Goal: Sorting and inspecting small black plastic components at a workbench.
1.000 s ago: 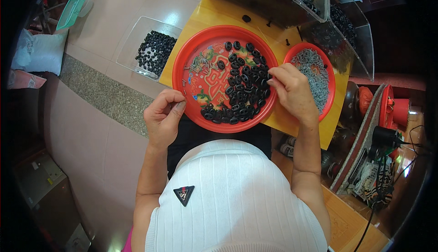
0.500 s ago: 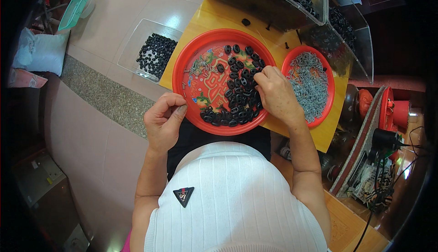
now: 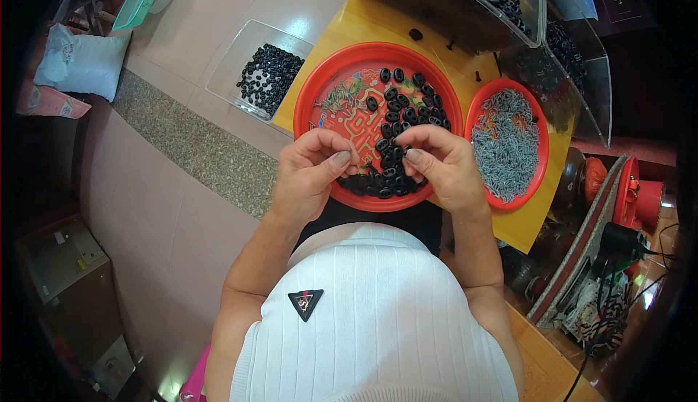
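Small black oval rings [image 3: 396,122] lie heaped over the right and near part of a large round red tray [image 3: 331,89] with a coloured pattern on its floor; the left part of the tray floor is bare. The left hand [image 3: 313,173] and right hand [image 3: 440,162] meet over the tray's near rim, fingertips curled toward each other and pinched on something small between them, just above the nearest rings; what each pinches is too small to tell. To the right, touching the big tray, a smaller red tray [image 3: 538,144] holds a pile of small grey metal pieces [image 3: 505,144]. Both trays sit on a yellow table [image 3: 534,220], whose near right corner stays bare. At the far edge stand clear plastic bins [image 3: 465,2] filled with dark parts. Left of the table, on the tiled floor [image 3: 182,205], a clear rectangular tub [image 3: 243,56] holds more black rings [image 3: 269,78].
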A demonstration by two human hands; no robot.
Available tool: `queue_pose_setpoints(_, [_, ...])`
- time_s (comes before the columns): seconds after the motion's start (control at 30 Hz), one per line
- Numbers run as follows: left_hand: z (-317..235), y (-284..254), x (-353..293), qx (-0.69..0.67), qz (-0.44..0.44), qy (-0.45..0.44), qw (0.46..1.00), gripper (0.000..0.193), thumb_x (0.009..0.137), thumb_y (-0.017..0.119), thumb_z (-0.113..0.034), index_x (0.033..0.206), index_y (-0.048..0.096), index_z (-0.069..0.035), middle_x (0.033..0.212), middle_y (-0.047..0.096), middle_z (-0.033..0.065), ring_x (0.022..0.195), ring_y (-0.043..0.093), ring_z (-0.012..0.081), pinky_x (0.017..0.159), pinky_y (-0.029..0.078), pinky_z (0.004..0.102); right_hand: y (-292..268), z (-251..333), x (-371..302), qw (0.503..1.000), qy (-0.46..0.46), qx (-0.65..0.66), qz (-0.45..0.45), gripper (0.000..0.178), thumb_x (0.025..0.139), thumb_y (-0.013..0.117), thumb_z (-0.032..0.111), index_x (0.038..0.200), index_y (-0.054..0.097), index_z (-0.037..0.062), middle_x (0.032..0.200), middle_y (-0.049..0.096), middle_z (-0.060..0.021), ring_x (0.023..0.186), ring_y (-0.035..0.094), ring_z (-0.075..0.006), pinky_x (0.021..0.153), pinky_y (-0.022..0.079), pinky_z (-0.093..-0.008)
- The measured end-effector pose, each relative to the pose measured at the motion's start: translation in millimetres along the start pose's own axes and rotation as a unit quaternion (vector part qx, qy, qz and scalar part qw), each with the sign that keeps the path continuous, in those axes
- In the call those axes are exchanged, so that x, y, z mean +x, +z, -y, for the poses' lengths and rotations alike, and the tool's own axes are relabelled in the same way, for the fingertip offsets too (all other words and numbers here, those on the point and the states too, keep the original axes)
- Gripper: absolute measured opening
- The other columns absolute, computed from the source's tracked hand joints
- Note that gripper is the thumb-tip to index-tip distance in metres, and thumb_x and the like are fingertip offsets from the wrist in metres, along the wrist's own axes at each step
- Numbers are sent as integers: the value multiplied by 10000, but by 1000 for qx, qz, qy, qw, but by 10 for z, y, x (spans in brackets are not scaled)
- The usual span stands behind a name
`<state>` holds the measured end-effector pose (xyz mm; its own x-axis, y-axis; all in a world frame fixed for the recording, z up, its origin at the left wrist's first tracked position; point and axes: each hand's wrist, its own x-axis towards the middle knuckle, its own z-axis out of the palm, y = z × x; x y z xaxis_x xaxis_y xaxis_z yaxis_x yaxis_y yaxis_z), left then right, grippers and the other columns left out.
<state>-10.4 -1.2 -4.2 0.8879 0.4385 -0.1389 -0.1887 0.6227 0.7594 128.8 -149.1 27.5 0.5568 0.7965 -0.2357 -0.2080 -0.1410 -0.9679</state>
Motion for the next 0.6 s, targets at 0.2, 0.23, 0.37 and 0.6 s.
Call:
queue_pose_setpoints(0.2, [25,83,12,-59,-20,-55,997,97,794,544,9,890,528,9,804,564,98,714,553,146,663,461,234,104,-97,10,965,63,252,24,131,818,534,29,939,560,-11,684,540,-30,585,505,-76,485,392,-180])
queue_pose_setpoints(0.23, [36,66,13,-69,-13,-62,996,96,795,544,7,890,528,4,805,564,96,717,552,149,664,461,239,87,-124,6,959,66,271,41,146,814,540,28,951,558,-17,692,549,-40,590,518,-86,486,404,-182])
queue_pose_setpoints(0.37, [62,33,23,-114,-10,-89,989,96,791,558,-9,882,533,-22,808,555,88,727,548,161,665,456,261,123,-87,-31,963,72,256,47,191,796,568,19,980,554,-32,713,571,-70,619,556,-108,525,456,-193])
queue_pose_setpoints(0.6, [132,14,45,-181,14,-98,979,71,776,592,-47,835,552,-47,782,566,51,722,544,140,661,440,253,318,-120,-73,996,4,67,-54,180,807,579,62,961,566,-30,708,575,-56,613,553,-92,552,472,-195])
